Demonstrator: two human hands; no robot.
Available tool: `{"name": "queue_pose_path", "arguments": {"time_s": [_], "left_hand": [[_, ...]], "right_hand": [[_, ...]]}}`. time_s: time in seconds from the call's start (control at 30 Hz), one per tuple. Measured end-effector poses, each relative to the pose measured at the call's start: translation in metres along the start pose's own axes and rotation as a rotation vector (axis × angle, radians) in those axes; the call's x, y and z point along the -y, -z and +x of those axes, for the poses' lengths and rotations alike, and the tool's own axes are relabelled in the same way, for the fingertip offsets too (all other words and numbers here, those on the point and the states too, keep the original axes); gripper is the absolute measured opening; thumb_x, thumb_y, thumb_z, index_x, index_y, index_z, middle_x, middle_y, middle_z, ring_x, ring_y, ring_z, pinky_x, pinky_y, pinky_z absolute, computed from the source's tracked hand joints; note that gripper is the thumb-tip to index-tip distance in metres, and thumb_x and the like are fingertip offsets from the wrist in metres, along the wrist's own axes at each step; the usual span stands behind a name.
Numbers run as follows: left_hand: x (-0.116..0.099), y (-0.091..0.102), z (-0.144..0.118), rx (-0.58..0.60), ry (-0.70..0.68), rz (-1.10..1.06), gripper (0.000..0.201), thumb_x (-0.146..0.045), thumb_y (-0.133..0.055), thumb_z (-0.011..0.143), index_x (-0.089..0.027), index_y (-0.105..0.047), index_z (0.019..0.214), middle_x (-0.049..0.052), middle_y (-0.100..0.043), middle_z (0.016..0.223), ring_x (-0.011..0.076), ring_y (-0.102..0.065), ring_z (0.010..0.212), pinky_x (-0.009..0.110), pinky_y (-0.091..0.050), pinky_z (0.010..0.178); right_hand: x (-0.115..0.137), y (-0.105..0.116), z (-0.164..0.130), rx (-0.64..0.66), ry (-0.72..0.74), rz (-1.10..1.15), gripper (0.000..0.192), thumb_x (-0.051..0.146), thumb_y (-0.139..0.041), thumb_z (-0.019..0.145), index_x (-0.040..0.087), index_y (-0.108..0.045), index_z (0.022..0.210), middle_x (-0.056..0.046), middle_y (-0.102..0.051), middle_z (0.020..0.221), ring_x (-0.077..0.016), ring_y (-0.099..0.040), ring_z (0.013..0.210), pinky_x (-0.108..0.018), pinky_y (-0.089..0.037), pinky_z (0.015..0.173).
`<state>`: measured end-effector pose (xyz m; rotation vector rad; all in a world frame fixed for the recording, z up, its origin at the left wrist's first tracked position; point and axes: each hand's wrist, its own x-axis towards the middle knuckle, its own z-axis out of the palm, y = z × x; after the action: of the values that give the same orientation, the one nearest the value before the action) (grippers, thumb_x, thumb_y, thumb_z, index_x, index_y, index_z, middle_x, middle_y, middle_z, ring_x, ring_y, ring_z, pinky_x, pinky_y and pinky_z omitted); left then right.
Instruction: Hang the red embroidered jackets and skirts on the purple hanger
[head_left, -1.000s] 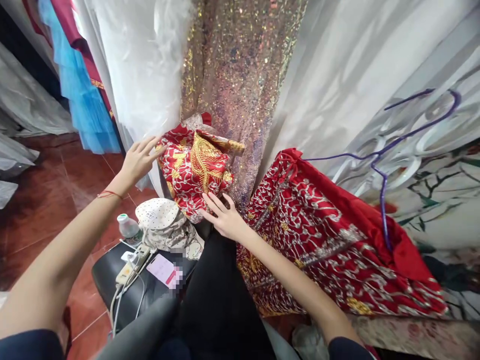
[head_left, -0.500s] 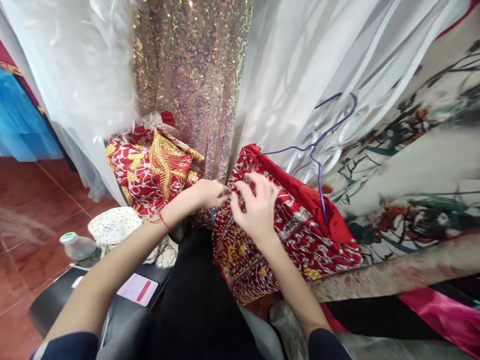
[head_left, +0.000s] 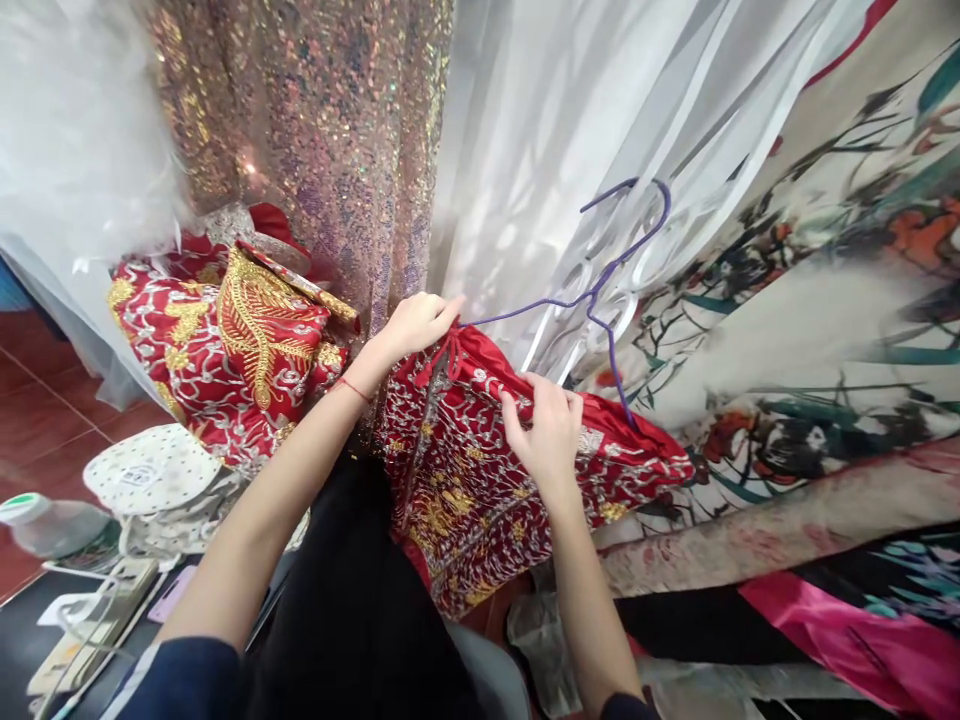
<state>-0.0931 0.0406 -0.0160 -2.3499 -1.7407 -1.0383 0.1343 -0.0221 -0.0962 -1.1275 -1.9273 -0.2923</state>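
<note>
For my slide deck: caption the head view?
Both hands, left and right, grip a red embroidered garment on a purple hanger.

Left hand point(head_left: 416, 322) pinching red embroidered garment point(head_left: 465, 470) top, right hand point(head_left: 551, 435) gripping its edge, purple hanger point(head_left: 600, 290) beside

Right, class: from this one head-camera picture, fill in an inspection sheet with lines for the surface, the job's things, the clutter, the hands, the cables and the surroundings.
Surface: red tiled floor; black stool seat at lower left.
Job's things: red embroidered garment with a purple hanger at its top edge.
Clutter: folded red and gold garment, white dotted cap, plastic bottle, crumpled plastic bag.
Hands: left hand pinches the garment's top corner by the hanger; right hand grips the upper hem.
Cables: white power strip and cords on the stool.
Surroundings: sequinned gown, white gowns, floral printed fabric hanging close behind.
</note>
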Motion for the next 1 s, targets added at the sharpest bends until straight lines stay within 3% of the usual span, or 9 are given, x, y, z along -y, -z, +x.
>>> {"name": "queue_pose_path", "arguments": {"time_s": [0.1,0.2,0.27,0.33,0.4,0.5,0.67,0.83,1.0], "left_hand": [[-0.003,-0.001,-0.023,-0.031,0.020,0.024,0.063,-0.047,-0.029,0.104,-0.019,-0.060,0.057,0.005,-0.063,0.059,0.0186,-0.062,0.063,0.030,-0.036,0.065],[-0.017,-0.001,-0.050,-0.129,-0.006,0.059,0.063,-0.046,-0.025,0.105,-0.019,-0.059,0.059,0.006,-0.065,0.062,0.0179,-0.062,0.063,0.031,-0.030,0.061],[-0.028,-0.001,-0.064,-0.163,-0.015,0.062,0.063,-0.044,-0.023,0.106,-0.018,-0.060,0.063,0.007,-0.068,0.067,0.0177,-0.063,0.066,0.031,-0.031,0.062],[-0.036,-0.001,-0.074,-0.170,-0.045,0.066,0.060,-0.041,-0.021,0.107,-0.018,-0.063,0.071,0.008,-0.071,0.074,0.0180,-0.064,0.071,0.031,-0.034,0.065],[-0.041,-0.002,-0.080,-0.165,-0.080,0.089,0.056,-0.038,-0.021,0.107,-0.018,-0.063,0.077,0.008,-0.071,0.078,0.0189,-0.063,0.075,0.032,-0.037,0.069],[-0.041,-0.003,-0.083,-0.153,-0.117,0.114,0.050,-0.037,-0.024,0.107,-0.018,-0.061,0.080,0.007,-0.068,0.079,0.0194,-0.060,0.076,0.033,-0.038,0.072],[-0.037,-0.002,-0.086,-0.119,-0.147,0.069,0.042,-0.040,-0.032,0.106,-0.017,-0.062,0.086,0.005,-0.067,0.079,0.0180,-0.057,0.075,0.032,-0.039,0.073],[-0.039,0.004,-0.087,-0.069,-0.113,0.034,0.043,-0.046,-0.036,0.105,-0.018,-0.062,0.085,0.003,-0.064,0.076,0.0175,-0.057,0.074,0.030,-0.039,0.071],[-0.040,0.010,-0.087,0.017,-0.119,-0.009,0.043,-0.038,-0.029,0.107,-0.018,-0.062,0.090,0.006,-0.069,0.088,0.0195,-0.062,0.086,0.031,-0.043,0.080]], "right_hand": [[0.008,0.010,-0.003,-0.095,-0.102,0.157,0.022,0.035,-0.055,0.096,0.021,-0.060,0.111,-0.009,-0.071,0.109,-0.0248,-0.063,0.102,-0.044,-0.040,0.099],[0.042,0.015,-0.015,-0.382,-0.238,0.291,0.012,0.030,-0.057,0.095,0.023,-0.059,0.105,-0.011,-0.068,0.110,-0.0266,-0.061,0.111,-0.047,-0.041,0.103],[0.069,0.013,-0.028,-0.481,-0.304,0.352,0.005,0.028,-0.057,0.096,0.024,-0.060,0.098,-0.009,-0.067,0.098,-0.0248,-0.063,0.100,-0.045,-0.046,0.095],[0.089,0.004,-0.040,-0.376,-0.394,0.438,0.007,0.031,-0.059,0.095,0.024,-0.060,0.096,-0.005,-0.064,0.086,-0.0212,-0.061,0.082,-0.039,-0.050,0.081],[0.099,-0.008,-0.049,-0.177,-0.489,0.536,0.017,0.038,-0.062,0.093,0.022,-0.061,0.099,-0.002,-0.062,0.078,-0.0170,-0.057,0.068,-0.033,-0.050,0.069],[0.100,-0.024,-0.056,-0.011,-0.578,0.565,0.032,0.046,-0.065,0.091,0.018,-0.063,0.106,0.001,-0.062,0.071,-0.0137,-0.053,0.059,-0.030,-0.048,0.065],[0.102,-0.029,-0.050,-0.017,-0.646,0.632,0.032,0.043,-0.062,0.092,0.016,-0.064,0.109,0.002,-0.061,0.067,-0.0123,-0.054,0.056,-0.026,-0.046,0.060],[0.101,-0.023,-0.049,0.068,-0.625,0.707,0.022,0.039,-0.049,0.099,0.021,-0.059,0.090,0.001,-0.064,0.072,-0.0128,-0.059,0.065,-0.026,-0.046,0.067],[0.096,-0.026,-0.056,0.062,-0.636,0.751,0.019,0.038,-0.052,0.098,0.020,-0.058,0.093,0.002,-0.062,0.073,-0.0118,-0.059,0.065,-0.025,-0.047,0.067]]}}
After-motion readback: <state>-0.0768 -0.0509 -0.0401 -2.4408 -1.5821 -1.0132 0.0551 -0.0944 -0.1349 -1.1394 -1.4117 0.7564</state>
